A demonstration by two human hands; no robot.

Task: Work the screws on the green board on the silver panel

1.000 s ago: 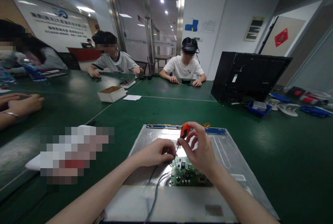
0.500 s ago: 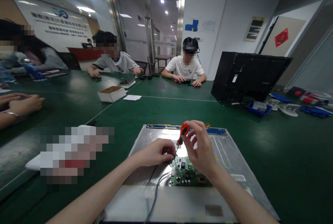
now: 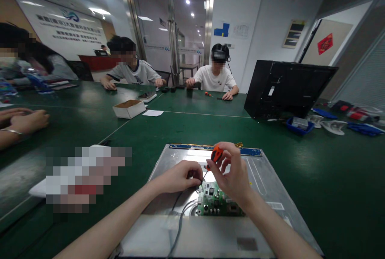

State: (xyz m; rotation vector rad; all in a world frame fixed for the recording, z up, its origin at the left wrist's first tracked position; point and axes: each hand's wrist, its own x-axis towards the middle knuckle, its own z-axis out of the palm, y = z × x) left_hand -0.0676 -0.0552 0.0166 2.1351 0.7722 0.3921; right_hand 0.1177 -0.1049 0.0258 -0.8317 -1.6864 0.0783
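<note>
A silver metal panel (image 3: 270, 183) lies flat on the green table in front of me, with a small green circuit board (image 3: 215, 203) mounted near its middle. My right hand (image 3: 233, 175) grips an orange-handled screwdriver (image 3: 215, 154), its tip pointing down at the board's upper left corner. My left hand (image 3: 180, 175) rests curled on the panel beside that corner, fingers closed near the screwdriver tip and the grey cables (image 3: 180, 219); what it pinches is hidden.
A black monitor housing (image 3: 285, 88) stands at the right, with a blue tray (image 3: 297, 124) and loose parts beside it. A white box (image 3: 128, 108) and paper (image 3: 152, 112) lie farther back. Other people sit around the table; a co-worker's hands (image 3: 21, 120) rest at the left.
My right hand has tilted the screwdriver handle slightly right and lower. The person at the far side has lifted one hand, leaving a screwdriver on the table.
</note>
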